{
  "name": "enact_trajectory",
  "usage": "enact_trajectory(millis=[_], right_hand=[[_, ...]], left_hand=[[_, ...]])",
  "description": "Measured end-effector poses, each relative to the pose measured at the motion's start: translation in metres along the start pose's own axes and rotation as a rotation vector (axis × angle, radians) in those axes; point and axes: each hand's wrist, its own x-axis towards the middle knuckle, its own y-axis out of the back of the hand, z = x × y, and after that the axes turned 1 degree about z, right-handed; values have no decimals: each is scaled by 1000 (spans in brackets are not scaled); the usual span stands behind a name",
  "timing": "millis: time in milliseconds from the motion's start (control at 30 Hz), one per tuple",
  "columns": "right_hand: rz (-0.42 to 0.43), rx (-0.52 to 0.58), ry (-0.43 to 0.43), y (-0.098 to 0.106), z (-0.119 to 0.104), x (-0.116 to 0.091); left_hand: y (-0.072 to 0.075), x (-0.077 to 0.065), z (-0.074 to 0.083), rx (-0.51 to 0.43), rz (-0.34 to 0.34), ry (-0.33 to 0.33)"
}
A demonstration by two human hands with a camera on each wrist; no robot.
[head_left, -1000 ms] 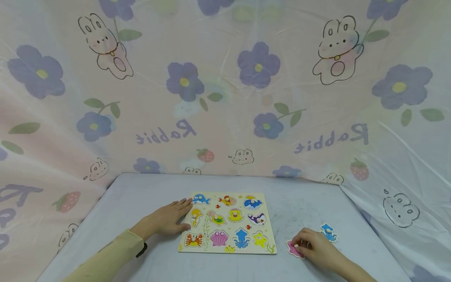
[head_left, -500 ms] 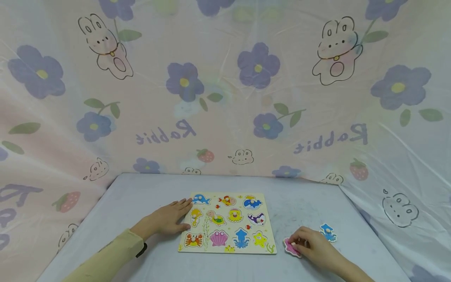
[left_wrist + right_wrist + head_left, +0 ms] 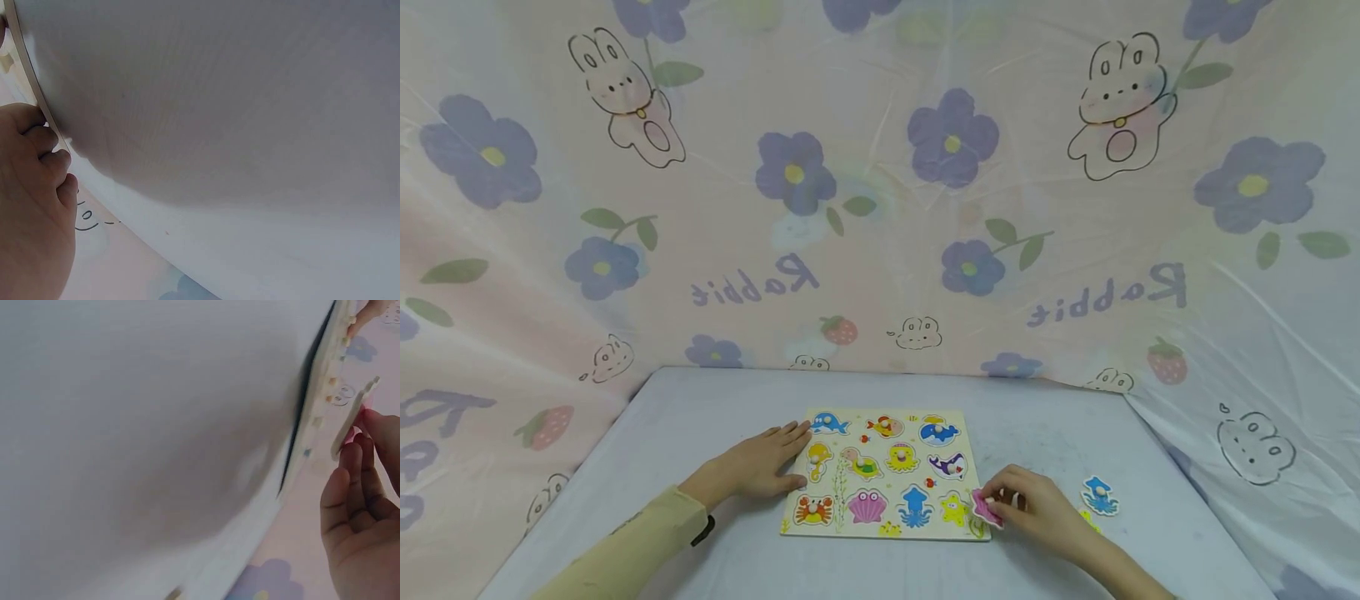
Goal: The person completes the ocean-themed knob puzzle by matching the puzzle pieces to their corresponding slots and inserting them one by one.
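My right hand (image 3: 1030,504) pinches the pink shell puzzle piece (image 3: 986,509) by its knob. In the right wrist view the piece (image 3: 353,422) is seen edge-on, tilted, raised off the table between thumb and fingers. It is over the lower right corner of a cream puzzle board (image 3: 917,531) with sea animals. My left hand (image 3: 760,462) rests along the board's left edge, fingers extended. Knobbed pieces such as the crab (image 3: 813,509) and the octopus (image 3: 901,457) sit in the board. The shell picture (image 3: 867,507), squid picture (image 3: 914,507) and starfish picture (image 3: 953,507) show no knob.
A blue squid piece (image 3: 1101,497) lies on the white table (image 3: 730,567) right of the board. Near it is a yellow piece (image 3: 1089,522), partly hidden by my right forearm. A patterned cloth (image 3: 880,250) hangs behind and at the sides.
My right hand has carried the pink shell piece leftward from the table to the board's right edge. A yellow piece has come into view behind the forearm. The left hand stays put.
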Motion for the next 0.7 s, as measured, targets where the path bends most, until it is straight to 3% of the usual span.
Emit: enact_trajectory(millis=[700], right_hand=[[-116,121,126,-54,-38,66]], left_hand=[[0,-1,0,10,-2,4]])
